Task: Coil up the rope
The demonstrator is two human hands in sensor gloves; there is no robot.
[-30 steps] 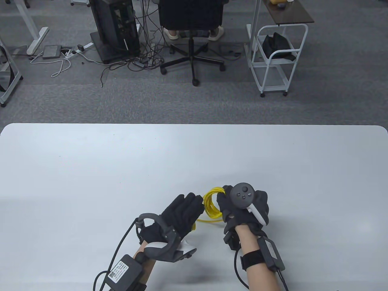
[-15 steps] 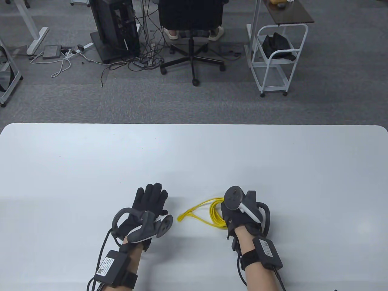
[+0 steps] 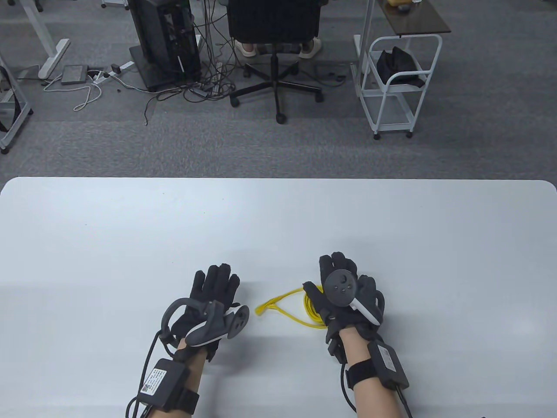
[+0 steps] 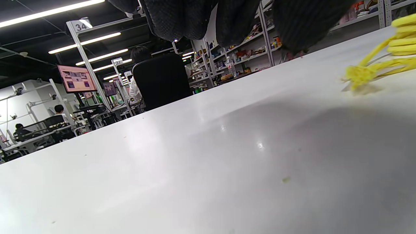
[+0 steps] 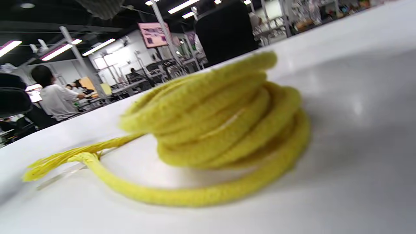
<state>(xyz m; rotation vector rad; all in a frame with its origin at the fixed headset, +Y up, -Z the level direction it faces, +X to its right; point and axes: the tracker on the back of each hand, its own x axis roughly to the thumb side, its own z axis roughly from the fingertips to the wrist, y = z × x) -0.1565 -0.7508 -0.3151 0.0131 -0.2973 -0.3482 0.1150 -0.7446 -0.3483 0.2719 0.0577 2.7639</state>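
- Black-gloved left hand lies low over the white table at the near left, fingers stretched forward and spread, gripping nothing; it sits apart from the rope.
- Yellow rope lies on the table between the two hands, wound into a stack of loops, as the right wrist view shows. Its frayed ends point toward the left hand, and in the left wrist view they rest on the table.
- Right hand hangs directly over the right part of the coil, fingers extended and apart, thumb just above the loops. Whether it touches the rope cannot be told.
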